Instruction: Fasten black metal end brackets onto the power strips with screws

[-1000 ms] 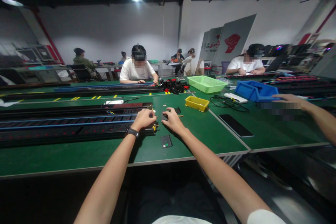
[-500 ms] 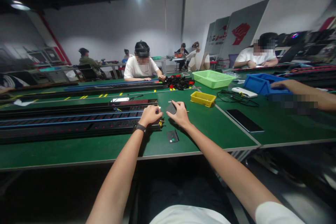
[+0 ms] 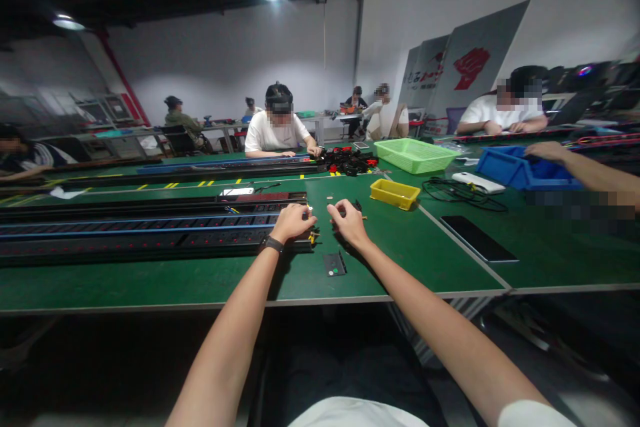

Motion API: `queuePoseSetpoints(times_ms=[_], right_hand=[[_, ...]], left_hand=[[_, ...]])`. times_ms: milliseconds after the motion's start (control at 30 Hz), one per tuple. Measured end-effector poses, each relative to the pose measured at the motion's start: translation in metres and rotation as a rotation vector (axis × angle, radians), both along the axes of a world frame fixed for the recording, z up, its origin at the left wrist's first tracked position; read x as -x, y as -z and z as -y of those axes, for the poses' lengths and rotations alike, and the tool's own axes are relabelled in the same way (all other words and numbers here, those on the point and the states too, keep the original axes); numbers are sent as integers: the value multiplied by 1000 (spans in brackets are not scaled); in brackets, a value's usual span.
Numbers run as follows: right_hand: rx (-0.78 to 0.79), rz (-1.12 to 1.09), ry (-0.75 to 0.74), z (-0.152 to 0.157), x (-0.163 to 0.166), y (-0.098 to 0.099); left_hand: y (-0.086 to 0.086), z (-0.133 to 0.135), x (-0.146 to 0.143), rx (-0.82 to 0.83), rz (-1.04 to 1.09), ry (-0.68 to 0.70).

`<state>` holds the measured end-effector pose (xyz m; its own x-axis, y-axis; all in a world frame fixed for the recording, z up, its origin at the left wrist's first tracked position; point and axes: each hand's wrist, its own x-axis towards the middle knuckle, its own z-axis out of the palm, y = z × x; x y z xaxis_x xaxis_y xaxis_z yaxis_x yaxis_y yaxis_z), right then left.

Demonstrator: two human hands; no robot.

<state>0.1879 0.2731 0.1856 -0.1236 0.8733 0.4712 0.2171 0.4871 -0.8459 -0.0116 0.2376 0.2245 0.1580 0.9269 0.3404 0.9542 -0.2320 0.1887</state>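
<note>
My left hand (image 3: 294,221), with a dark band at the wrist, is closed at the right end of a long black rail (image 3: 200,238) marked with red dots. A tiny white piece shows by its fingertips; what they grip is hidden. Just to the right, my right hand (image 3: 351,223) is closed, thumb and index toward the rail end. Whatever it holds cannot be made out. Yellow fittings (image 3: 313,237) stick out of the rail end below my left hand. A small black plate (image 3: 335,265) with white and green round stickers lies on the table in front of my hands.
A yellow tray (image 3: 395,195), a green basket (image 3: 416,156), a blue bin (image 3: 505,168) and a phone (image 3: 479,239) are to the right. A co-worker's hand (image 3: 547,152) reaches into the bin. Black cables (image 3: 463,195) lie beside a white device. Another person works across the table.
The dark flat plate that showed in my right hand is no longer visible there. That hand's fingers have curled and turned. My left hand stays at the rail end. The view has shifted slightly.
</note>
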Motion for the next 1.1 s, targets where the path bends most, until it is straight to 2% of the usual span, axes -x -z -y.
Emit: queuePoseSetpoints(times_ms=[133,300,467,600,733,900,1100], right_hand=[[127,-169,-51,6,2,-5],[163,-360,48,2,-4,-13],[289,-418,-47,-12,-9,-24],[377,-374,-7,-26,3,-28],[284,-267,34,-33,12,-24],[38,-67,157,-21,8,-11],[-117,164,124,-4,5,4]], left_hand=[[2,-2,0,8,17,-23],[3,-2,1,-2,31,-37],[2,0,0,0,26,-29],[3,-1,0,-8,21,-20],[4,-2,1,-19,12,-45],[2,-2,1,-20,-11,-20],[4,-3,2,-38,-15,2]])
